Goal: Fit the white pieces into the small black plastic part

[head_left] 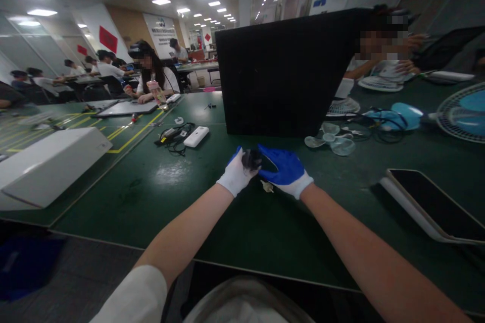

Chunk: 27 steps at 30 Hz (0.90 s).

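With twelve straight ahead of me and the small black part [252, 160] at the clock's centre, my left hand [237, 174] grips that part just above the table [151, 212]. It is too blurred for me to name more closely. My right hand [286, 166] is open at three o'clock, thumb and fingers curved apart with their tips at the part's edge; I cannot tell whether they touch it. At five o'clock, below my right hand, lies a small pale piece [267, 186]. A big black box [284, 75] stands between twelve and one. Toward half past two is a translucent fan blade [331, 138]. At ten o'clock a white rectangular device [196, 137] lies beside a tangle of black cable [176, 133]; a long white carton [56, 161] sits farther out at nine.
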Motion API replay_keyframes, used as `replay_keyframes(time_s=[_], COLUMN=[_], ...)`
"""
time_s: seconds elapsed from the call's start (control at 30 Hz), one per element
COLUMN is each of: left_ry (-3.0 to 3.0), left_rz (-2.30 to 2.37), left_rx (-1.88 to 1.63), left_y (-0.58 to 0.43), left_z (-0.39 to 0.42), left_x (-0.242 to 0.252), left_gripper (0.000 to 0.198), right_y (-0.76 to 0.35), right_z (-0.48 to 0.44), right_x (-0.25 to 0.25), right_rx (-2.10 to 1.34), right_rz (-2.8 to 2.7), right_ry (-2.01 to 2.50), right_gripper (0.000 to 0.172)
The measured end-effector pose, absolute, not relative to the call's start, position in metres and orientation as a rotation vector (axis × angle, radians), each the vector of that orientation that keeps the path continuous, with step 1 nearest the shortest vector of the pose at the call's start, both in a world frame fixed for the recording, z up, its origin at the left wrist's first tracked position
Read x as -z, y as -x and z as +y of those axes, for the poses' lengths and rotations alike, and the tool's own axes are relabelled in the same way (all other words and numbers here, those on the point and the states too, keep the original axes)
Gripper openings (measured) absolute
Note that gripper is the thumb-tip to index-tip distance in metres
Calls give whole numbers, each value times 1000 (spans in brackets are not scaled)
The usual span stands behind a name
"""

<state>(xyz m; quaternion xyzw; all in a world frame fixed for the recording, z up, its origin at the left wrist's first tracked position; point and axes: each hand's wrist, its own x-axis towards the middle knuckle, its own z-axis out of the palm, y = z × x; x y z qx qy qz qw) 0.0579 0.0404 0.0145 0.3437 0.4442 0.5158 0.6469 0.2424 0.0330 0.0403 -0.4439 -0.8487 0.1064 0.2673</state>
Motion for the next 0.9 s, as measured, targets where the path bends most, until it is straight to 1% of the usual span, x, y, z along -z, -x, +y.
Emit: replay_keyframes(time_s=[0.1, 0.2, 0.27, 0.33, 0.47, 0.53, 0.63, 0.67, 0.7, 0.8, 0.87, 0.9], left_ry=[-591, -651, -767, -978, -1671, -1944, -2141, -2166, -2171, -2106, -2054, -2036], left_rz=[834, 775, 858, 1011, 1262, 1361, 1497, 1534, 1571, 1693, 1746, 1756], left_rx=[-1138, -1059, -1023, -1033, -1079, -979, -816, -801, -807, -846, -857, -856], left_y=[-62, -66, -62, -52, -20, -7, 5, 8, 11, 20, 26, 28], left_z=[33, 27, 23, 19, 7, 2, 3, 7, 11, 28, 38, 42], left_x=[-21, -28, -30, -31, -29, -25, -19, -16, -13, -5, 1, 4], left_gripper=[59, 55, 53, 48, 32, 28, 24, 24, 24, 25, 25, 25], right_y=[-231, -230, -233, -237, -239, -236, -233, -235, -239, -261, -274, -278], right_z=[24, 24, 26, 29, 28, 23, 20, 22, 26, 43, 55, 59], right_x=[-41, -39, -39, -39, -38, -39, -44, -45, -46, -44, -39, -35], right_rx=[-261, -295, -348, -388, -406, -443, -508, -526, -550, -663, -717, -689], right_rz=[-2255, -2139, -2111, -2115, -2155, -2217, -2268, -2246, -2214, -2174, -2282, -2349], right_ry=[1206, 1220, 1200, 1172, 1120, 1092, 1060, 1073, 1102, 1252, 1374, 1428], right_gripper=[83, 86, 85, 83, 82, 84, 83, 79, 70, 40, 32, 31])
